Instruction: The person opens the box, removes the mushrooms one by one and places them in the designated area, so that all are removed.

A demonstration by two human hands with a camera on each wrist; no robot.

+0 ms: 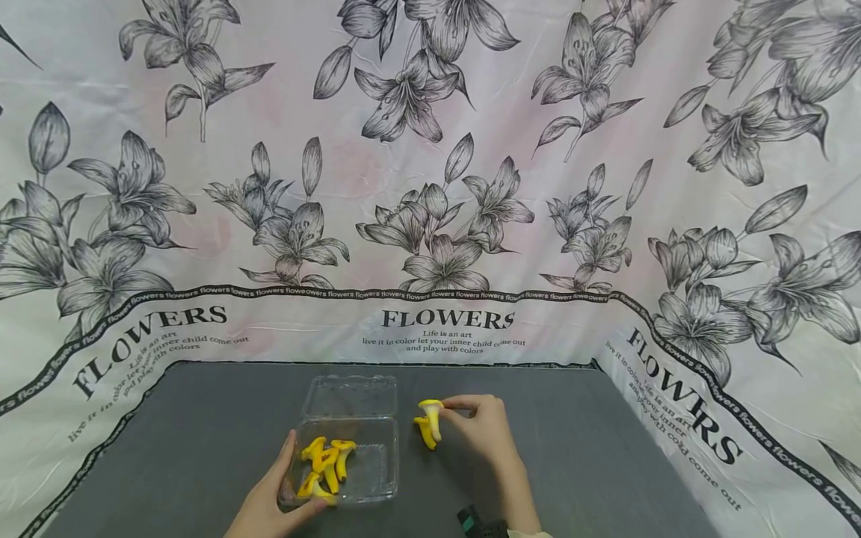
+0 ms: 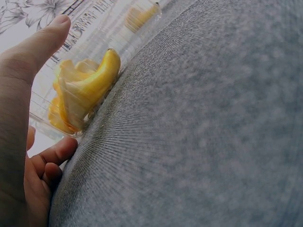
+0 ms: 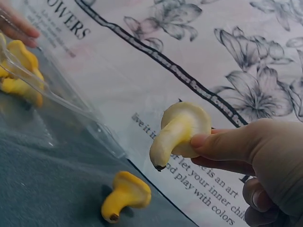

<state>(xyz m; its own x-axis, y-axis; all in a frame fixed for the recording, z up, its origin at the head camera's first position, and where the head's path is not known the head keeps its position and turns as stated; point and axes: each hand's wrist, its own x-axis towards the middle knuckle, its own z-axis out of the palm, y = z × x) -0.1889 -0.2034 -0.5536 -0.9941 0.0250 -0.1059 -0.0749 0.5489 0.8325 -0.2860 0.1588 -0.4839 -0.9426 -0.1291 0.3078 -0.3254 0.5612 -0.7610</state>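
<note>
Thumb and fingers of my right hand [image 1: 487,430] pinch a pale yellow mushroom [image 3: 177,130] by its cap, with the stem pointing down. Below it, a second yellow mushroom [image 3: 127,193] lies on the grey table, right of the clear plastic container [image 1: 378,478]. That container stands with its hinged lid [image 1: 350,396] laid back, away from me. Several yellow mushrooms [image 1: 328,459] lie inside, mostly toward its left side. My left hand [image 1: 269,497] holds the near left corner, thumb along the front wall and fingers along the left wall.
The grey table [image 1: 578,463] spreads around the container. White cloth [image 1: 444,340] printed with grey lilies and lettering hangs behind it and along both sides. A dark strap-like device [image 1: 480,523] sits by my right wrist at the near edge.
</note>
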